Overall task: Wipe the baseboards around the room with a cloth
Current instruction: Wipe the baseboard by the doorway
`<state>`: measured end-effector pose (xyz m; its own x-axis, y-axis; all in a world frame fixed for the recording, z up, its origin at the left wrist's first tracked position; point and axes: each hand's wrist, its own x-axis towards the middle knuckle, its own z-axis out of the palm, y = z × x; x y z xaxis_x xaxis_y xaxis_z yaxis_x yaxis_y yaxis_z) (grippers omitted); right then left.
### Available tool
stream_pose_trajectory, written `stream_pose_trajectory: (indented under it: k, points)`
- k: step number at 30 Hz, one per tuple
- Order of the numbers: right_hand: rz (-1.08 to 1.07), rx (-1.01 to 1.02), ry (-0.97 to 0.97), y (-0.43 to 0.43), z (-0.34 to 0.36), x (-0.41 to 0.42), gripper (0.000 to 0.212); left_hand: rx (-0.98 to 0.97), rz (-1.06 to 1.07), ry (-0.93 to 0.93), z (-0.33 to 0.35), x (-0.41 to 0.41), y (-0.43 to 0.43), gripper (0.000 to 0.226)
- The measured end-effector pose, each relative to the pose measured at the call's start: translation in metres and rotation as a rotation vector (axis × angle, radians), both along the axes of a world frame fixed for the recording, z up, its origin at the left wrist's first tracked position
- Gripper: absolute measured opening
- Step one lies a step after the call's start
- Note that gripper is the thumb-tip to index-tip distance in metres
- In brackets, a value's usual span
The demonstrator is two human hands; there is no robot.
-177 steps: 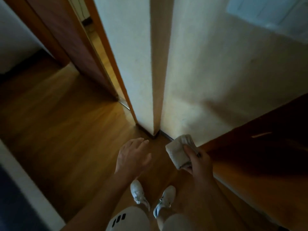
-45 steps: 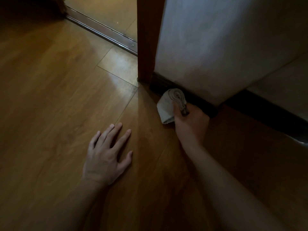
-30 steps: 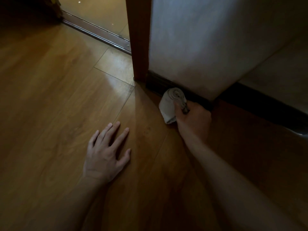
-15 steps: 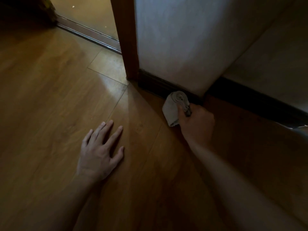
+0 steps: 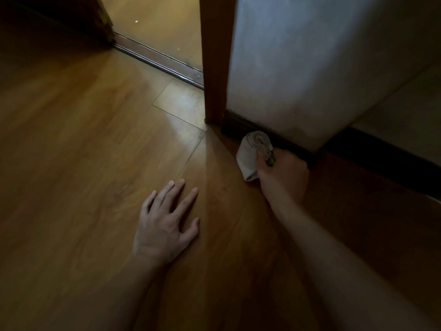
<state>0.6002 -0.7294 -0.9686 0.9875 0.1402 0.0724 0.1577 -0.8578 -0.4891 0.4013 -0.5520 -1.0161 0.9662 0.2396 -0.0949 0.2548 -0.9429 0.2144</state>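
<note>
Right hand (image 5: 282,174) grips cloth (image 5: 250,155) against baseboard (image 5: 241,126), which runs left toward door frame (image 5: 213,68); left hand (image 5: 167,223) flat on floor (image 5: 83,163).

pale grey cloth (image 5: 249,158), super dark brown baseboard (image 5: 241,129), warm honey-brown wood-grain floor (image 5: 95,139), off-white wall (image 5: 298,68)

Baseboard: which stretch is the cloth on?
The short stretch beside the door frame: the right hand presses the cloth there. The stretch past the corner is untouched.
</note>
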Motion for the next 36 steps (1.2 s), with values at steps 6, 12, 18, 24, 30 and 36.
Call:
stream_pose_trajectory:
  k: [6, 12, 18, 24, 30, 36]
  points:
    - [0.017, -0.015, 0.025, 0.009, -0.001, 0.001, 0.038, -0.019, -0.001, 0.012, 0.002, 0.001, 0.002, 0.067]
    - [-0.056, -0.108, -0.084, -0.051, 0.004, -0.012, 0.036, -0.051, 0.024, -0.002, 0.002, 0.001, -0.002, 0.067]
    - [-0.080, -0.151, -0.073, -0.078, 0.008, -0.013, 0.037, -0.081, -0.168, 0.017, 0.013, 0.023, -0.043, 0.070]
    - [-0.037, -0.133, -0.024, -0.055, 0.011, -0.008, 0.036, -0.070, -0.113, 0.025, 0.008, 0.038, -0.080, 0.066]
    - [-0.062, -0.077, -0.049, -0.062, 0.003, -0.008, 0.036, -0.047, -0.114, 0.002, 0.005, 0.038, -0.081, 0.067]
    - [-0.047, -0.107, -0.083, -0.075, 0.006, -0.007, 0.037, -0.047, -0.109, -0.023, 0.004, 0.038, -0.080, 0.066]
